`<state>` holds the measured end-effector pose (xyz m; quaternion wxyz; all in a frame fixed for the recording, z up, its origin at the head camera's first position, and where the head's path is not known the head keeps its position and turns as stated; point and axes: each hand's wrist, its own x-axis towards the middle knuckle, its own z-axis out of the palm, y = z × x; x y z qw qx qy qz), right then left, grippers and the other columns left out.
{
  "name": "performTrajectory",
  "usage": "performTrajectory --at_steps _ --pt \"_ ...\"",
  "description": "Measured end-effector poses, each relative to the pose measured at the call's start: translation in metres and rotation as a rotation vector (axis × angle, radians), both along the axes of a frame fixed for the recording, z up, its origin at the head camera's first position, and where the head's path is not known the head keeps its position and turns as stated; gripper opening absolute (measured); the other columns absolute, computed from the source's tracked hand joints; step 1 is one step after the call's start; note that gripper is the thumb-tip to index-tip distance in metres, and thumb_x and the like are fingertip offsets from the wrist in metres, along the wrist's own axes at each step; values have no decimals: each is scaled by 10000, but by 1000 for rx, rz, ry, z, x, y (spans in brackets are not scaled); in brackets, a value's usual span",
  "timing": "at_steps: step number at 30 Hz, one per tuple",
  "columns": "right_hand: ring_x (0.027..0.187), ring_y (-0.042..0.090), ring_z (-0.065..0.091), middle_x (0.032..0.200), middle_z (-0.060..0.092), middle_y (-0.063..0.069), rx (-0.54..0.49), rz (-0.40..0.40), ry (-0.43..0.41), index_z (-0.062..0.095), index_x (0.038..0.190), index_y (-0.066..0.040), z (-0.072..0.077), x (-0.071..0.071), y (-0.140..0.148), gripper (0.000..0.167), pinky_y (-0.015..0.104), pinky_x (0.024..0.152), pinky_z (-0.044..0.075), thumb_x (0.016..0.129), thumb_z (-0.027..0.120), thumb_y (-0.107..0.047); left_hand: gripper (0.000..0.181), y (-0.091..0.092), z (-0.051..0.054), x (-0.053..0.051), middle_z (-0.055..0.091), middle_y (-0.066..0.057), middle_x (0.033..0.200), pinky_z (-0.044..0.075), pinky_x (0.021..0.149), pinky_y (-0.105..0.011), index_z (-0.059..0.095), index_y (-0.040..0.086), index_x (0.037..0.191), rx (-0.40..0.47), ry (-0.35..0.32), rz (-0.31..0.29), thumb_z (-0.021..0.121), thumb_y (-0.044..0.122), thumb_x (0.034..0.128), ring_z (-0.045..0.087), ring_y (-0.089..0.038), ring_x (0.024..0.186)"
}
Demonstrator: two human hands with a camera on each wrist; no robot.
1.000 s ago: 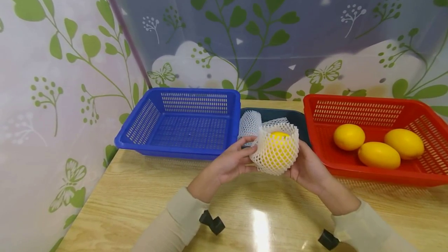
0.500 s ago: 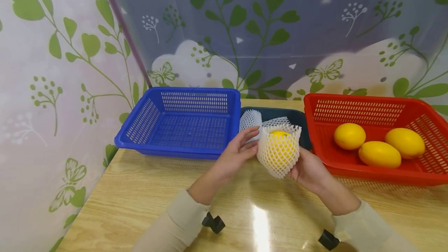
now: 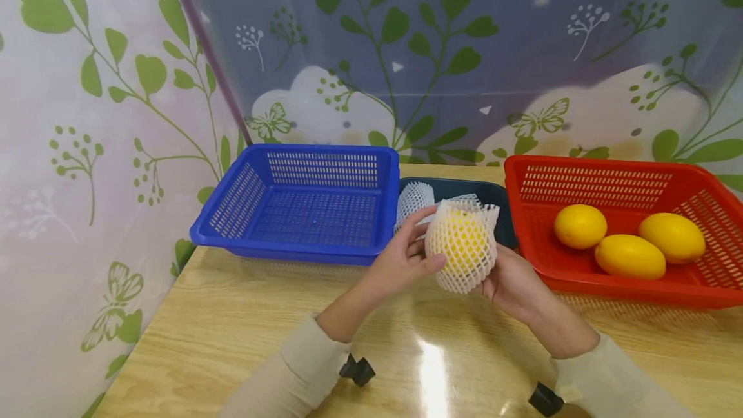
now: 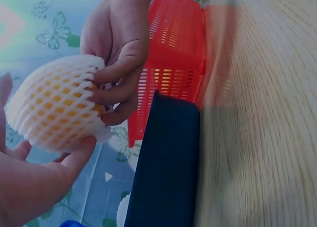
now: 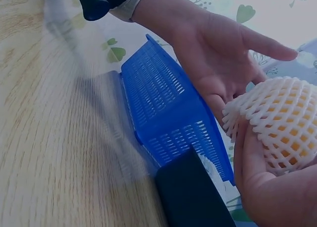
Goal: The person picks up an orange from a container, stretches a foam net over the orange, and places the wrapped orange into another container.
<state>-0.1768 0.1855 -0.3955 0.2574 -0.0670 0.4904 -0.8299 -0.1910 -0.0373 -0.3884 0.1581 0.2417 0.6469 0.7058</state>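
Observation:
A yellow oval fruit (image 3: 467, 237) sits inside a white foam net sleeve (image 3: 455, 279), held above the table in front of the dark tray. My right hand (image 3: 513, 282) holds it from the right, fingers curled on the net in the left wrist view. At the left side, my left hand (image 3: 400, 260) is spread about the sleeve. Its thumb (image 5: 275, 47) stands straight and apart from the net in the right wrist view, while its other fingers are partly hidden behind the sleeve. Foam now covers the fruit's top in the head view.
A blue basket (image 3: 293, 251) stands at the left with nothing inside. The dark green tray (image 3: 493, 193) in the middle contains more foam nets (image 3: 415, 200). In the red basket (image 3: 633, 290) at the right lie three yellow fruits (image 3: 629, 257). A patterned cloth (image 3: 371, 31) hangs behind.
The sleeve has tipped so its mesh hides the fruit's bare top. My left hand came off its left side, then moved right with the thumb in front. The right hand stays nearly still.

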Motion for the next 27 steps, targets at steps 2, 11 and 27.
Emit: performTrajectory --at_steps 2,11,27 --pt "915 127 649 1138 668 -28 3 -2 -3 471 1305 -204 1 0 -1 335 268 873 538 1052 348 -385 807 3 0 1 354 -148 1495 486 977 -369 223 275 1516 -26 -10 16 723 291 883 496 -258 1273" --pt "1000 207 666 1179 618 29 100 47 -15 346 1399 -160 8 6 -3 420 355 907 530 1056 349 -404 793 6 0 1 515 -148 1360 514 933 -387 236 189 1511 -73 -75 158 719 190 883 583 -260 1162" --pt "874 328 695 1199 601 277 725 21 398 231 1484 -16 42 18 14 528 381 766 585 1066 367 -309 611 -8 -1 3 550 -229 1301 500 947 -438 297 151 1474 45 -217 91 566 152 925 615 -244 1071"
